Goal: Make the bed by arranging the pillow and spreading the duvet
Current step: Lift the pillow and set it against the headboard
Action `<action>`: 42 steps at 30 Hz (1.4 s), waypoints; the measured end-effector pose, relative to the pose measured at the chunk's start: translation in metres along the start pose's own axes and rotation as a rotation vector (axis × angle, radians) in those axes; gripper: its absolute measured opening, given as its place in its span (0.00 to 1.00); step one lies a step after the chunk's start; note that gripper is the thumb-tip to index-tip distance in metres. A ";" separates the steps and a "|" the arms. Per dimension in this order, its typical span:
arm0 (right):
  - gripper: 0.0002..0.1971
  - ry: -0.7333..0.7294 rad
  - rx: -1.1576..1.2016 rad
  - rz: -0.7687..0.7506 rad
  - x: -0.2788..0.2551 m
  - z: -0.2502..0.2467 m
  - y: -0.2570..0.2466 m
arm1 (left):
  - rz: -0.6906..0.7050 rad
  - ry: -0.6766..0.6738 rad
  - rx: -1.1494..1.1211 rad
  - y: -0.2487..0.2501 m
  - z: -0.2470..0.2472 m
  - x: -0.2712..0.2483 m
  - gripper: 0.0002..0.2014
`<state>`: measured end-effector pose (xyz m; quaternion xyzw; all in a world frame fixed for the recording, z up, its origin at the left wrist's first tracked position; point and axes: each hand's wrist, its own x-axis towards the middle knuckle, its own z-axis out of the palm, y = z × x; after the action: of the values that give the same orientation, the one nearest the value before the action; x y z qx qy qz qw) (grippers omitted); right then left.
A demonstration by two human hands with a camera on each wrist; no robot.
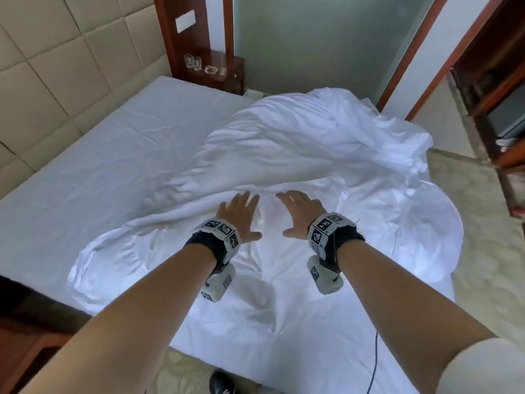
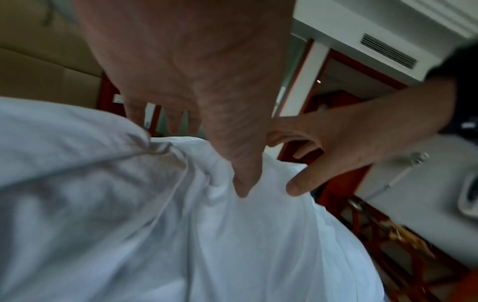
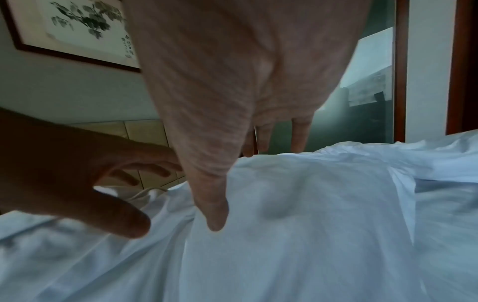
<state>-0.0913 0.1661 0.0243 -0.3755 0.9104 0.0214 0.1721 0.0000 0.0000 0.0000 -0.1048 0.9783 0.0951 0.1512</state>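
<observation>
A white duvet [image 1: 298, 143] lies crumpled over the right and near part of the bed, hanging off its right edge. Both my hands reach over it side by side with fingers spread and straight. My left hand [image 1: 240, 213] hovers just over a fold of the duvet [image 2: 181, 235], thumb near the cloth. My right hand [image 1: 301, 211] is a palm's width to its right, over the duvet [image 3: 310, 224]. Neither hand holds anything. No pillow shows in any view.
The bare white sheet [image 1: 99, 155] covers the left half of the bed, against a padded beige headboard [image 1: 51, 75]. A wooden nightstand [image 1: 221, 72] with glasses stands at the far corner. Wooden shelving [image 1: 497, 95] is at the right, carpet [image 1: 483, 251] beside the bed.
</observation>
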 end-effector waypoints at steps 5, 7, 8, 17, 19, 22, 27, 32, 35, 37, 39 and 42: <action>0.65 -0.057 0.053 0.032 0.020 0.009 0.011 | -0.007 -0.055 0.008 0.005 0.004 0.034 0.61; 0.70 -0.084 0.059 0.039 0.033 0.012 0.016 | -0.007 -0.081 0.039 0.003 0.006 0.046 0.63; 0.71 -0.088 0.049 0.045 0.041 0.016 0.018 | -0.011 -0.091 0.063 0.001 0.008 0.050 0.63; 0.38 -0.181 -0.013 0.069 0.102 0.035 0.029 | -0.063 -0.247 -0.003 -0.014 0.021 0.098 0.58; 0.27 -0.176 -0.003 0.059 0.108 0.034 0.035 | -0.065 -0.219 0.015 -0.008 0.018 0.103 0.54; 0.19 -0.076 0.002 0.009 0.108 0.030 0.039 | -0.066 -0.210 -0.114 0.002 0.009 0.107 0.51; 0.19 0.153 0.073 -0.033 0.078 0.026 0.046 | -0.100 -0.157 -0.208 0.016 -0.010 0.096 0.26; 0.46 0.160 0.221 0.136 0.038 0.030 0.064 | -0.145 -0.035 -0.250 0.018 -0.018 0.064 0.16; 0.63 0.045 0.401 0.236 0.021 0.032 0.071 | -0.170 0.028 -0.248 0.012 -0.027 0.044 0.18; 0.69 0.013 0.598 0.269 0.017 0.031 0.069 | -0.198 0.061 -0.258 0.006 -0.035 0.030 0.19; 0.75 0.032 0.806 0.302 0.014 0.033 0.059 | -0.208 0.087 -0.272 0.000 -0.043 0.013 0.17; 0.73 0.077 1.048 0.272 0.017 0.039 0.036 | -0.252 0.187 -0.322 -0.012 -0.055 -0.018 0.06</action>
<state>-0.1159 0.1871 -0.0217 -0.1185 0.8452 -0.4274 0.2984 0.0040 -0.0204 0.0555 -0.2572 0.9395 0.2202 0.0519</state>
